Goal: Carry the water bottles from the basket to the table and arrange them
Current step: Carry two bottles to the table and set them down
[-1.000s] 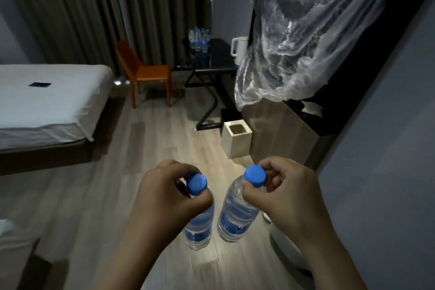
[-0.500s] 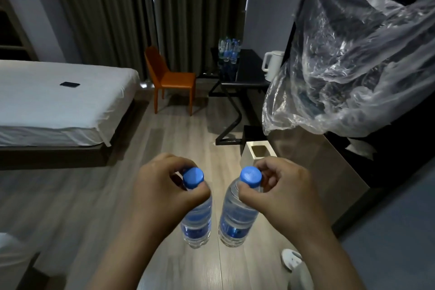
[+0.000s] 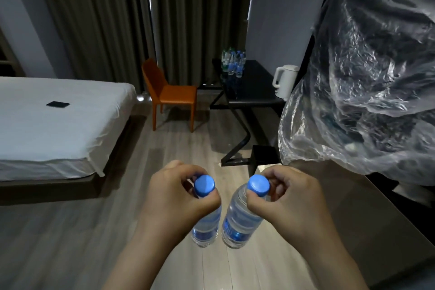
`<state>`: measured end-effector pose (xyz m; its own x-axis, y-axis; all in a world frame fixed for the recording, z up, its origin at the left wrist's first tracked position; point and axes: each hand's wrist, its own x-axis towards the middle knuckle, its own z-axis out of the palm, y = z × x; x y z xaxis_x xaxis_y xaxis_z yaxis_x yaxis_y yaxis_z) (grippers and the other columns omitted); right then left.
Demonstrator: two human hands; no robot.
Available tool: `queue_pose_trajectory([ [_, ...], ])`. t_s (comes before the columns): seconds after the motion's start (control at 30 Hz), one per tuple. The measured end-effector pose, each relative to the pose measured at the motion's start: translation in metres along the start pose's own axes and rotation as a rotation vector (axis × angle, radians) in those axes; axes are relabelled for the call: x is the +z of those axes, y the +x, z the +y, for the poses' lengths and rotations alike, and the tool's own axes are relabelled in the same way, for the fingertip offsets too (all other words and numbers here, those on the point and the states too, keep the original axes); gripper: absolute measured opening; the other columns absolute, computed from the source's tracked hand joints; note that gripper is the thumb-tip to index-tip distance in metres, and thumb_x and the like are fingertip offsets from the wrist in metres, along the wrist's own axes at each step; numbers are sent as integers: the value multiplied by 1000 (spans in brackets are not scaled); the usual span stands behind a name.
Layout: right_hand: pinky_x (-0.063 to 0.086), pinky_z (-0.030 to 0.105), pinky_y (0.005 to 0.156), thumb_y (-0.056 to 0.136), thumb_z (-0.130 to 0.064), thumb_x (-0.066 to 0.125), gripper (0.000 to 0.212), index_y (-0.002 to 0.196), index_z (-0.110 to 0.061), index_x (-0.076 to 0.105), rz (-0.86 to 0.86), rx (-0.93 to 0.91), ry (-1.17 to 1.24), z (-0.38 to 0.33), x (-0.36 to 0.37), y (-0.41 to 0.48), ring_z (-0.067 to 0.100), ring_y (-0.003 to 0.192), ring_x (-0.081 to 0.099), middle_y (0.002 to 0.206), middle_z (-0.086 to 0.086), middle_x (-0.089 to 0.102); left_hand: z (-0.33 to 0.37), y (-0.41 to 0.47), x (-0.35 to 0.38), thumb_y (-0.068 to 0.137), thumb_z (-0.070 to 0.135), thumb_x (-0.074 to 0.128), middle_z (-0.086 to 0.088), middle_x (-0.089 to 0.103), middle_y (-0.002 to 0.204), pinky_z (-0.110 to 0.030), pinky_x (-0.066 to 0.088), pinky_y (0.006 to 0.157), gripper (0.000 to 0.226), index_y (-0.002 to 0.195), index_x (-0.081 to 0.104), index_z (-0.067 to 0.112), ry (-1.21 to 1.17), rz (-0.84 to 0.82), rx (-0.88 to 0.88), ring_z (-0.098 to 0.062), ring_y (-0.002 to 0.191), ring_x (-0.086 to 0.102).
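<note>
Above the grey wood floor (image 3: 70,231), two clear plastic water bottles with blue caps are held by their necks. The left bottle (image 3: 207,223) is pinched by the left hand (image 3: 174,198) and the right bottle (image 3: 240,219) by the right hand (image 3: 287,200); both hang caps up, bases down and slightly forward.

The head-worn wide-angle camera looks forward and down, close above the left hand (image 3: 175,198) and right hand (image 3: 288,200).

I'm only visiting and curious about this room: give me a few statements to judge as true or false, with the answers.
1. The left hand grips the left bottle near its blue cap, the right hand the right bottle. True.
2. The black table holds no bottles. False: a cluster of bottles stands at its far end.
3. The chair by the table is orange. True.
4. The white kettle sits on the bed. False: it stands on the table.
</note>
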<state>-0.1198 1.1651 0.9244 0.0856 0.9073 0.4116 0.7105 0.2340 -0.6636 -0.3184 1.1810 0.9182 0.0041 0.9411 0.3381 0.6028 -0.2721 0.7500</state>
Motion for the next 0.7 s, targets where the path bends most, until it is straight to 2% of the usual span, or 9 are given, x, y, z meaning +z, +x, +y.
queue_pose_trajectory([
  [0.17,35,10,48,55,-42,70,24,71,-26,63,26,27,7,5,33,61,4,55,49,63,-17,53,-27,68,2,58,30,77,16,58,75,-13,50,56,26,80,64,37,23,-2,27,0,73,58],
  [0.33,35,15,48,55,-43,68,25,69,-24,61,8,33,-19,22,61,122,4,53,45,58,-11,50,-48,133,12,56,37,72,14,60,78,-18,52,60,32,87,69,28,43,-17,11,-6,67,60],
  [0.5,36,15,46,56,-42,69,22,68,-24,61,-37,1,-29,50,83,194,5,53,47,58,-10,54,-63,202,37,57,36,72,13,61,77,-20,54,59,32,86,71,25,68,5,18,-7,67,60],
  [0.7,36,12,45,54,-43,67,22,66,-26,59,-16,-52,-24,86,99,294,4,54,48,59,-10,52,-67,295,72,55,32,74,13,60,74,-18,49,56,21,76,68,31,62,45,12,-5,66,58],
])
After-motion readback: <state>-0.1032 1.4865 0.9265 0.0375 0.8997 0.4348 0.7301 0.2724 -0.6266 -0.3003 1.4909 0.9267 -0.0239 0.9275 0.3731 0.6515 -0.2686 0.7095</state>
